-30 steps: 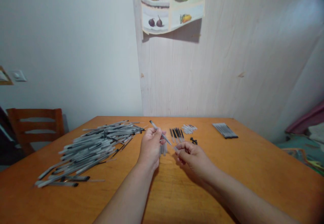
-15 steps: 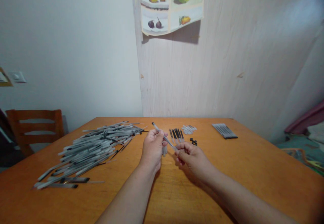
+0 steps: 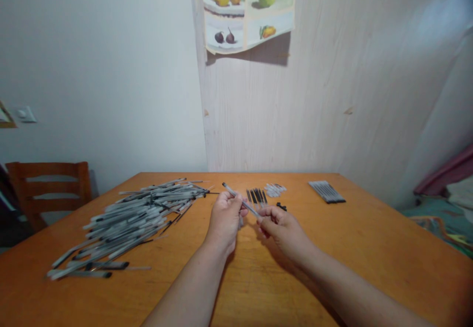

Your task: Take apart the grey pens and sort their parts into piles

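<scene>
Over the middle of the wooden table (image 3: 332,248), my left hand (image 3: 224,218) is closed around a thin grey pen (image 3: 240,200) that slants up to the left. My right hand (image 3: 279,226) pinches the pen's lower right end with thumb and forefinger. Just beyond my hands lie a row of black pen parts (image 3: 256,195), a small heap of clear parts (image 3: 274,189) and a few tiny black pieces (image 3: 281,206). A big pile of grey pens (image 3: 136,216) spreads across the table's left half.
A neat bundle of pens (image 3: 327,191) lies at the far right of the table. A wooden chair (image 3: 48,186) stands at the left edge. Behind the table is a pale wood panel with a fruit poster (image 3: 247,9). Bedding shows at the right.
Both hands stay together on the pen; my right hand has edged closer to the left along it. The view has shifted slightly.
</scene>
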Available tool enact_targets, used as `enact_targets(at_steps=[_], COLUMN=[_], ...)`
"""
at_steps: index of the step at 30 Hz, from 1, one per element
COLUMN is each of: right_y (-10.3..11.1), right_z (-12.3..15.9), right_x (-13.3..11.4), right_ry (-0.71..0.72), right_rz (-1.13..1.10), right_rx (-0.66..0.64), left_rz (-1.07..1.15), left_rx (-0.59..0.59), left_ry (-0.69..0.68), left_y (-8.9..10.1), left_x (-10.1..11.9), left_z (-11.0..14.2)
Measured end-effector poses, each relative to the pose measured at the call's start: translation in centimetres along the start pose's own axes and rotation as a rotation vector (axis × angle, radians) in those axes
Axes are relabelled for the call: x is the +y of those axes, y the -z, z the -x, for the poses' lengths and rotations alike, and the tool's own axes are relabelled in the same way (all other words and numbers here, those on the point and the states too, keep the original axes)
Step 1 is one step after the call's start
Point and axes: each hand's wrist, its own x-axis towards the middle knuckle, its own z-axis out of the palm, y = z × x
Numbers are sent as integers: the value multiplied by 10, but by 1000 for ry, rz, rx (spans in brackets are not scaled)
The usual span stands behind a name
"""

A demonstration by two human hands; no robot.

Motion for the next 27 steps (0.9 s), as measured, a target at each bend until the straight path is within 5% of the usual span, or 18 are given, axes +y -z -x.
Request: enact_targets(at_steps=[27], right_y=[11], right_z=[-2], right_x=[-8], right_ry=[138], right_rz=[146], right_rx=[12], left_rz=[54], left_rx=[-66], left_ry=[26], left_y=[-3], left_x=[-5], left_z=[0])
